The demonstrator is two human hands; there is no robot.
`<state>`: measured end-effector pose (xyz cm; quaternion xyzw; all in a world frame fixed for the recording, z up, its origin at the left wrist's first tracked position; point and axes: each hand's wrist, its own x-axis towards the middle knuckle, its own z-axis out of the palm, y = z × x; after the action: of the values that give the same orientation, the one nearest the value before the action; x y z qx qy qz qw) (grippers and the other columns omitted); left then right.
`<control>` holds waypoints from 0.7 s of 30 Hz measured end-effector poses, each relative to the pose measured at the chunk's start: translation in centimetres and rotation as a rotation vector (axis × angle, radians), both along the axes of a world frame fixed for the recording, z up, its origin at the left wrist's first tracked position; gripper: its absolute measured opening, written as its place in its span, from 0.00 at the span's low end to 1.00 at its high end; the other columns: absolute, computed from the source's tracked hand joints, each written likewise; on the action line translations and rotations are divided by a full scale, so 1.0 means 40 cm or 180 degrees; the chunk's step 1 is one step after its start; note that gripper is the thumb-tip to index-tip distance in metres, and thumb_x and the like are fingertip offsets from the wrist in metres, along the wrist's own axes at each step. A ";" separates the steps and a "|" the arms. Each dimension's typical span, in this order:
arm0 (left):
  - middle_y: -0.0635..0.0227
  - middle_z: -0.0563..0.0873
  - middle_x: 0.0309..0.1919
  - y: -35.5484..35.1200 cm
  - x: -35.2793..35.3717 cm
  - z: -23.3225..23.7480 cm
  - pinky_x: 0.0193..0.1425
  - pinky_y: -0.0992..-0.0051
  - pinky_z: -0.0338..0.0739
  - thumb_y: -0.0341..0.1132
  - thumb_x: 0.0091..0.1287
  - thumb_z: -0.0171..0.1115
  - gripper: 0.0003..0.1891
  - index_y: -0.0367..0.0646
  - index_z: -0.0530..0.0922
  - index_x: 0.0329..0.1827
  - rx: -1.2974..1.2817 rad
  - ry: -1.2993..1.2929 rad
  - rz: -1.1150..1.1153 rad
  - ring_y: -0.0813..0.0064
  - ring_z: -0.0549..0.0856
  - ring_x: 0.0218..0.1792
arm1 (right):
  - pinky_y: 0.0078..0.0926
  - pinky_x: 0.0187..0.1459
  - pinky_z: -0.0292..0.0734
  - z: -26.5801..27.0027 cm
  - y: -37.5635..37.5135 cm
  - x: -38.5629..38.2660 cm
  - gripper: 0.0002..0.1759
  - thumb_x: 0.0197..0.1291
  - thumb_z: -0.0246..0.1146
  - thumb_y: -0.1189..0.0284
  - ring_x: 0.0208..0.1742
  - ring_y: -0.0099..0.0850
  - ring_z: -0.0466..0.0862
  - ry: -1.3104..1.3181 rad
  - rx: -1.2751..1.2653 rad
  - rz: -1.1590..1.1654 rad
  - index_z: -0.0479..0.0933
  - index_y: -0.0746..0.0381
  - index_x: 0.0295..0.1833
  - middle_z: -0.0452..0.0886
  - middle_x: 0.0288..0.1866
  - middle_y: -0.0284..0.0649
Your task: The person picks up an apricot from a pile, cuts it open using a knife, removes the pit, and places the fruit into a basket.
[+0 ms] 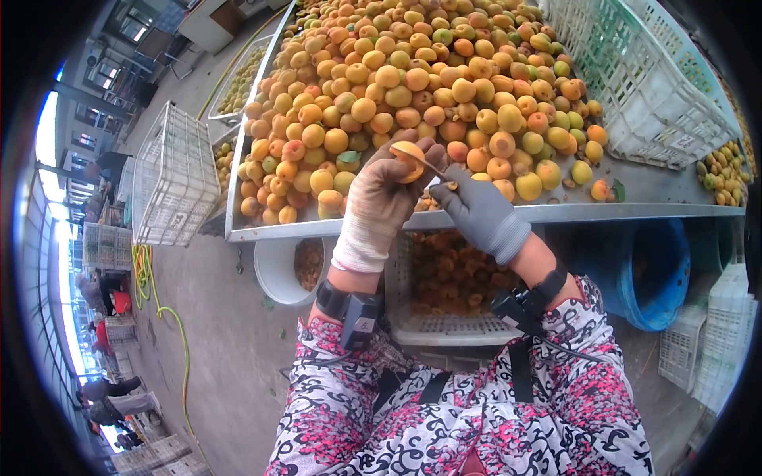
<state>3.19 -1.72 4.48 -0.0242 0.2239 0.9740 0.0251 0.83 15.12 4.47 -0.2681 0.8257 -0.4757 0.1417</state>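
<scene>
In a white glove stained brown at the fingers, my left hand [379,194] is closed around a cut apricot [409,157], its pale orange inside showing. My right hand [481,213], gloved in grey, grips a small thin knife [433,167] whose tip reaches the apricot. Part of the knife is hidden by the fingers. Both hands are above the near edge of a metal table [492,213]. Just beyond them lies a large heap of whole apricots [397,75], with a green leaf [348,157] among them.
Below the table edge stand a crate of apricot pieces [452,274], a white bucket [278,274] with scraps and a blue barrel [659,274]. Plastic crates [176,178] flank the table, one standing on its right [659,99]. A yellow hose [184,349] crosses the floor; other people [119,401] are at left.
</scene>
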 end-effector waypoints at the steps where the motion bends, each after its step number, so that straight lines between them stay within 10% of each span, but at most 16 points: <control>1: 0.49 0.71 0.54 -0.001 0.001 0.001 0.72 0.57 0.63 0.19 0.51 0.51 0.31 0.25 0.59 0.63 0.0093 -0.0093 -0.0008 0.52 0.73 0.59 | 0.44 0.36 0.75 0.001 0.002 0.003 0.23 0.68 0.52 0.55 0.36 0.51 0.82 0.0338 0.0164 0.0108 0.70 0.61 0.58 0.81 0.32 0.53; 21: 0.45 0.71 0.55 -0.033 -0.011 -0.018 0.72 0.55 0.65 0.14 0.49 0.47 0.30 0.23 0.61 0.61 0.0944 -0.0350 -0.0142 0.48 0.72 0.60 | 0.43 0.45 0.75 0.050 0.038 -0.019 0.23 0.67 0.50 0.53 0.43 0.51 0.81 -0.0084 0.1126 0.0201 0.73 0.63 0.51 0.82 0.38 0.55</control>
<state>2.75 -3.04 3.76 -0.0685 0.0764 0.9928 0.0622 0.07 16.65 6.49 -0.2585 0.8857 -0.3218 0.2125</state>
